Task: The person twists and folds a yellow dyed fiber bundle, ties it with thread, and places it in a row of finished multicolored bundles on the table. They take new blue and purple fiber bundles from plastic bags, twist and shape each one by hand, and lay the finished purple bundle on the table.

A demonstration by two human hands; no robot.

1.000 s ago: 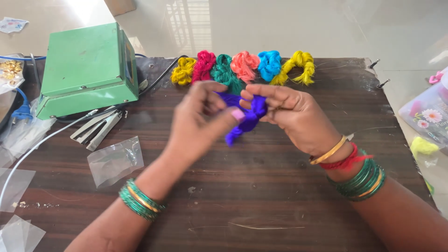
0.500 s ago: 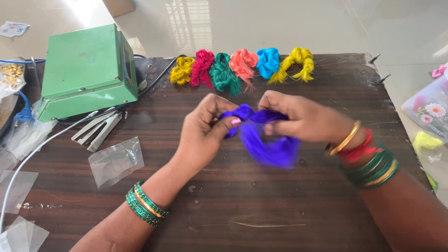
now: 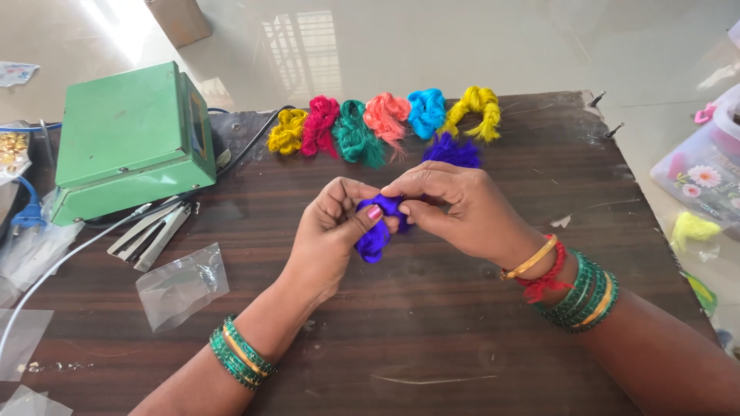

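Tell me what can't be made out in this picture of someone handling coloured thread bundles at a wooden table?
Head view only:
- Purple thread bundle: its middle is hidden by the fingers of the left hand and right hand.
- Second purple tuft: its lower part is hidden behind the right hand.
- Green metal box: its front panel is turned away.
- Flowered plastic container: cut off by the right edge.
- Small gold pieces: too small, cut off by the left edge.

A dark brown wooden table (image 3: 478,339) carries a green metal box (image 3: 131,142) at its left end, with a black cable (image 3: 250,146) beside it. Small clear plastic bags (image 3: 181,285) lie near the left edge. Along the far edge sits a row of coloured thread bundles (image 3: 385,119): yellow, red, green, orange, blue, yellow.
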